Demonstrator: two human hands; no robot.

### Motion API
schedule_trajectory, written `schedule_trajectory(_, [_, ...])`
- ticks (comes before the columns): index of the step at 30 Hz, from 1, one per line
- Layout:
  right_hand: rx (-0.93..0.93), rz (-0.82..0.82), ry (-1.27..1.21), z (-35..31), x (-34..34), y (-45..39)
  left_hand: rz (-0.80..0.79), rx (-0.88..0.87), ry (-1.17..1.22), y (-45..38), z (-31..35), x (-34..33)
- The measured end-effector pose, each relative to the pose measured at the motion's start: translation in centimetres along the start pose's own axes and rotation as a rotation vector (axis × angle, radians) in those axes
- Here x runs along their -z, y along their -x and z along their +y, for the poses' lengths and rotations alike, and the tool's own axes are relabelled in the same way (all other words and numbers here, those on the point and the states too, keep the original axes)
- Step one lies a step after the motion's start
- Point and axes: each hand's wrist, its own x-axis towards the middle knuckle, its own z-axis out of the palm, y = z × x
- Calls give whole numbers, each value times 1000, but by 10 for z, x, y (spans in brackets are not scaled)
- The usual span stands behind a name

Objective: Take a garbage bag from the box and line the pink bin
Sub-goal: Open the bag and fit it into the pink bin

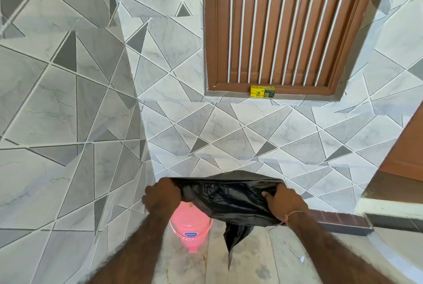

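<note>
A black garbage bag (229, 196) is stretched between my two hands in front of me, its mouth pulled wide and its tail hanging down to the right. My left hand (161, 196) grips the bag's left edge. My right hand (285, 202) grips the right edge, thumb inside the opening. The pink bin (191, 226) stands on the floor below the bag, partly hidden by the bag and my left forearm. The yellow and green bag box (262, 91) sits on the window sill above.
Grey patterned tiled walls (68, 123) meet in a corner at the left, close behind the bin. A brown barred window (286, 27) is set above. A brown door edge (407, 146) and a dark brick step (343, 220) lie at the right.
</note>
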Motion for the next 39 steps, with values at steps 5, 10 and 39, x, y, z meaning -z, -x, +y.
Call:
schedule_trajectory(5, [30, -31, -91, -13, -6, 0, 83, 165, 363, 1, 3, -8])
schedule_trajectory(10, [-81, -14, -311, -21, -5, -1, 137, -243, 412, 8, -1, -7])
schedule_trajectory(39, [426, -13, 322, -87, -74, 45, 199, -281, -354, 31, -59, -17])
